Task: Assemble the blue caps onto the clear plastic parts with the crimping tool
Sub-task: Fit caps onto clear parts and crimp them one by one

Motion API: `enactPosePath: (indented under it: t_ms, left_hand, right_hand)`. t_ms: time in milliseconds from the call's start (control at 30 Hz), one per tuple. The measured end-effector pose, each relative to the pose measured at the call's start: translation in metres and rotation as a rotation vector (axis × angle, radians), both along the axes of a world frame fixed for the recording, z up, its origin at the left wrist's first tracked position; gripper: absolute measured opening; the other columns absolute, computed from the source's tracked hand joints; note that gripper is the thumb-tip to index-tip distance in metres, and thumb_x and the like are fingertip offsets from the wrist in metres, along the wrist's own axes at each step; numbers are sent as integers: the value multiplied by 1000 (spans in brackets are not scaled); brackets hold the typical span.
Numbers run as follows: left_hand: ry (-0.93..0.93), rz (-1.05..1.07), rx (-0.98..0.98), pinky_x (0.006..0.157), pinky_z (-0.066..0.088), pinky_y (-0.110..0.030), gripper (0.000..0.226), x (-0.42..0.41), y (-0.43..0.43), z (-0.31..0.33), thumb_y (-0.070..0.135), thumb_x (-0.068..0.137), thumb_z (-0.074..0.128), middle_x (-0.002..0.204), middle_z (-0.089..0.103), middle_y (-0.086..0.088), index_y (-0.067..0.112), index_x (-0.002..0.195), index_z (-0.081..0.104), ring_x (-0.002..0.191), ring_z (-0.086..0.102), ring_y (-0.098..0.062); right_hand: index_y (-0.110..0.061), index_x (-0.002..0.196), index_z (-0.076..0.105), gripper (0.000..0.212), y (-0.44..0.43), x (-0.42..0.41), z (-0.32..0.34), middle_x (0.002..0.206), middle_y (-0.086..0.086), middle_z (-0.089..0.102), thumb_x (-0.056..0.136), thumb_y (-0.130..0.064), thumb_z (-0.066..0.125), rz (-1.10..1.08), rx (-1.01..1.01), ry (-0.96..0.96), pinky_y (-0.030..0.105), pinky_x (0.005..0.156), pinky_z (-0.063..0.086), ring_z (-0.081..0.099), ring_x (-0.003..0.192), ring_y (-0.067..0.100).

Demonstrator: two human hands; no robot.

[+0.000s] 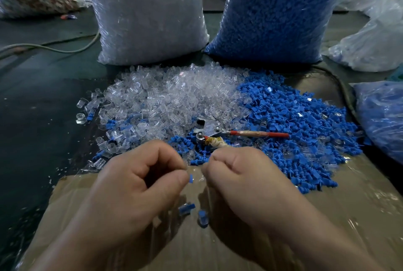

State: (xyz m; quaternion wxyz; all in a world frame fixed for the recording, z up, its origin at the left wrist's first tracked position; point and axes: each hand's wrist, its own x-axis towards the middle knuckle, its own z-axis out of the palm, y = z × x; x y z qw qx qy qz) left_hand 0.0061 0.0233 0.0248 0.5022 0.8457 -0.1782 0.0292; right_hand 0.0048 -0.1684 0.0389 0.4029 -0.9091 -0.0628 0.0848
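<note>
Head view. At lower centre, left hand (139, 174) with fingers curled, pinching one blue cap (190, 178) at the thumb tip. Just to its right, right hand (242, 174) with fingers curled tight; impossible to tell what, if anything, held there. Above both hands, crimping tool (214, 131) lying across heaps of clear parts (170, 96) and loose blue caps (294, 131). Below the hands, two capped pieces (186, 208) on cardboard (327, 216).

Right hand (242, 174) curls inward — its fingertips and any held part hidden.
</note>
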Motion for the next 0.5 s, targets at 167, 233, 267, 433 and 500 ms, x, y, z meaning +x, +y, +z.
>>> enactPosePath:
  t_ms: [167,233,267,433,500]
  left_hand:
    - [-10,-64,394,53,44,-16,22,2,1,-5,53,69,58,72,64,16,34,79,62,63,60,-5]
    - [-23,-93,415,55,46,-20,26,1,1,-7,56,69,53,75,62,17,34,80,61,64,58,-4]
    - [-36,-103,438,56,48,-22,26,2,1,-8,57,69,53,77,61,19,35,82,61,66,58,-2]
    - [-32,-29,425,57,46,-15,25,3,-1,-8,61,71,54,84,63,26,45,89,60,70,60,2]
    - [-47,127,378,52,43,-15,24,5,0,-10,61,75,59,85,63,27,41,87,60,70,60,3]
  right_hand:
    - [-31,88,38,29,0,-3,-19,88,-10,57,88,-60,39,49,-545,-368,35,51,26,48,67,20]
    - [-35,103,44,30,4,-3,-23,87,-9,57,86,-59,43,75,-596,-407,32,46,19,57,66,22]
    - [-35,108,45,32,6,-2,-24,83,-8,54,87,-58,44,71,-600,-428,30,43,16,59,65,23]
    - [-33,115,40,29,15,11,-31,82,-5,44,95,-54,39,83,-607,-474,28,43,10,58,68,26]
    - [-33,110,44,28,14,11,-31,86,-5,51,94,-55,39,92,-605,-480,28,43,10,55,67,24]
